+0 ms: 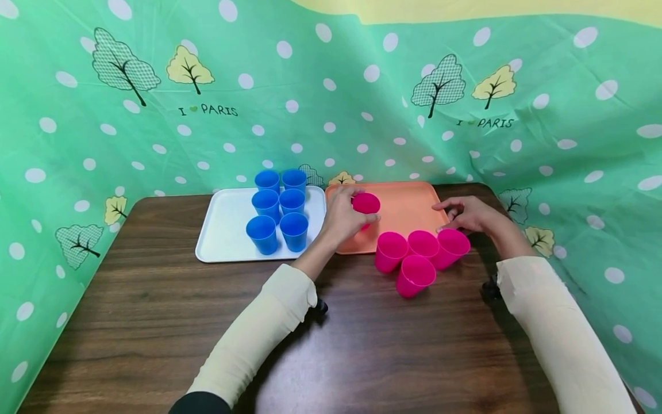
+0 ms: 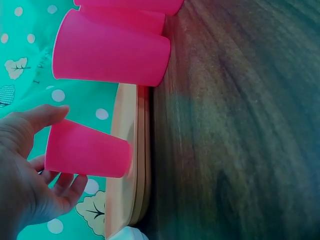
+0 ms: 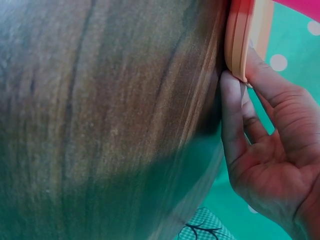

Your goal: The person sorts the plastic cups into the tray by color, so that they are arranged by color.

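Note:
My left hand (image 1: 343,215) grips a pink cup (image 1: 366,203) near its rim, thumb on one side and fingers on the other. The cup stands upright at the left part of the orange tray (image 1: 405,210); in the left wrist view the base of the held cup (image 2: 87,150) overlaps the tray. At the tray's right edge, my right hand (image 1: 473,214) pinches the rim between thumb and fingers, as the right wrist view shows of the tray corner (image 3: 239,45). Several pink cups (image 1: 416,276) stand upright in a cluster at the tray's front right.
On the left, a white tray (image 1: 222,230) bears several upright blue cups (image 1: 262,233) in two columns. Both trays lie at the back of the dark wooden table (image 1: 170,322). A green dotted cloth (image 1: 331,115) hangs behind it.

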Demonstrator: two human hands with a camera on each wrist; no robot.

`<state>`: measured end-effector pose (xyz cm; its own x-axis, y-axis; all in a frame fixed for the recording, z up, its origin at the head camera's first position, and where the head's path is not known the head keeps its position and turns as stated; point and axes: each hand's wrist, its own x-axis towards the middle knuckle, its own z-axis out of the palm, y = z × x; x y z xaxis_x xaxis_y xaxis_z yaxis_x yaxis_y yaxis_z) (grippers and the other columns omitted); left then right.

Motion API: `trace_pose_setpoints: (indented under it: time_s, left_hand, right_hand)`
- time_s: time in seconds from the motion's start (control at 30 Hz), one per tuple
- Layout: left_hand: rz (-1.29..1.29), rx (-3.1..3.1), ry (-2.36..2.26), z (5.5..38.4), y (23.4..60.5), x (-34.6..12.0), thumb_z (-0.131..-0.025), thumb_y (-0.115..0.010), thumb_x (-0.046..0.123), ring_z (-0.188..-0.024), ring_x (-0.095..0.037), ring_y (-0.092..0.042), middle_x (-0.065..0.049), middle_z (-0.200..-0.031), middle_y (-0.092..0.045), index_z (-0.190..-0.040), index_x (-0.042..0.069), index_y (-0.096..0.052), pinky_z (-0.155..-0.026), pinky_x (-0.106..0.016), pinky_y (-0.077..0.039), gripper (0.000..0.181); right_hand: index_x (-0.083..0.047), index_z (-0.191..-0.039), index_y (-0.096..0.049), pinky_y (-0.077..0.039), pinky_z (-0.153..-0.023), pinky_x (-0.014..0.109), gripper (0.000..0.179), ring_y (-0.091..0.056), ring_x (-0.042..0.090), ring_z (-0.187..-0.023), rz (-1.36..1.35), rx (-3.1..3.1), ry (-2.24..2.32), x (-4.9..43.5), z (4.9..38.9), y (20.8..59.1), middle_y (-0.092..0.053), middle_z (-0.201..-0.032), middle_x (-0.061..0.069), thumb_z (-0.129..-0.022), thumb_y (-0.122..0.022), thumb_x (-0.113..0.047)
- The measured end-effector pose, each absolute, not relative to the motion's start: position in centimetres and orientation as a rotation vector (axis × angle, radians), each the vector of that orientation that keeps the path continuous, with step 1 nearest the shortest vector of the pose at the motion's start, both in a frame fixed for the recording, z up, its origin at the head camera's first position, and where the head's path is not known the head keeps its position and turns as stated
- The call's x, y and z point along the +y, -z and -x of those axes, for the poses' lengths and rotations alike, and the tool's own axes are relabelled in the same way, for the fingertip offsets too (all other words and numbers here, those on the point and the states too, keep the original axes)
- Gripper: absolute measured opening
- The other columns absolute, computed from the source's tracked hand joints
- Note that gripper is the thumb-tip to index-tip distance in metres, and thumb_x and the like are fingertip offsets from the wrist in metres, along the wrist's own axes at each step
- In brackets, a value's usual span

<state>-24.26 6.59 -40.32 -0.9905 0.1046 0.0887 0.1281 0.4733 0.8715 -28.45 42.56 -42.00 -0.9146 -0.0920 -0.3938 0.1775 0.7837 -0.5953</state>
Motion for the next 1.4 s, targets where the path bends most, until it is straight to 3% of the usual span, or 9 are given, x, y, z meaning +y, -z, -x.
trace_pose_setpoints:
  time_s: [0.2,0.4,0.67,1.4]
  left_hand:
    - [0.178,-2.613,1.645,25.2,40.9,6.6,-0.084,-0.1,0.018,-0.148,-0.033,-0.057,-0.016,-0.16,-0.061,-0.154,0.009,-0.066,-0.102,-0.05,-0.068,0.078]
    - [0.133,-2.593,1.634,25.9,41.0,6.9,-0.084,-0.101,0.019,-0.145,-0.033,-0.057,-0.017,-0.155,-0.062,-0.153,0.006,-0.065,-0.101,-0.051,-0.069,0.079]
    - [0.126,-2.584,1.552,27.0,41.1,7.4,-0.085,-0.1,0.022,-0.148,-0.033,-0.054,-0.012,-0.154,-0.064,-0.152,0.011,-0.069,-0.105,-0.05,-0.066,0.074]
    - [-0.074,-2.568,1.593,29.3,41.1,7.8,-0.089,-0.098,0.025,-0.145,-0.029,-0.059,-0.009,-0.152,-0.064,-0.155,0.013,-0.063,-0.104,-0.045,-0.068,0.076]
  right_hand:
    - [-0.003,-0.158,-0.061,-0.056,-0.068,0.033,0.074,-0.059,0.023,-0.084,-0.07,2.559,0.921,42.4,28.5,41.9,-0.063,-0.087,0.001,-0.093,-0.094,-0.014]
    - [-0.002,-0.158,-0.061,-0.058,-0.069,0.034,0.073,-0.059,0.023,-0.085,-0.075,2.558,0.92,42.5,28.6,41.9,-0.062,-0.086,0.0,-0.093,-0.094,-0.012]
    - [-0.003,-0.158,-0.061,-0.059,-0.073,0.035,0.074,-0.059,0.024,-0.088,-0.088,2.559,0.905,42.5,28.5,41.8,-0.062,-0.087,0.0,-0.093,-0.094,-0.015]
    - [-0.002,-0.157,-0.061,-0.058,-0.069,0.035,0.073,-0.059,0.022,-0.084,-0.075,2.569,0.927,42.3,28.4,41.7,-0.062,-0.085,-0.001,-0.093,-0.094,-0.014]
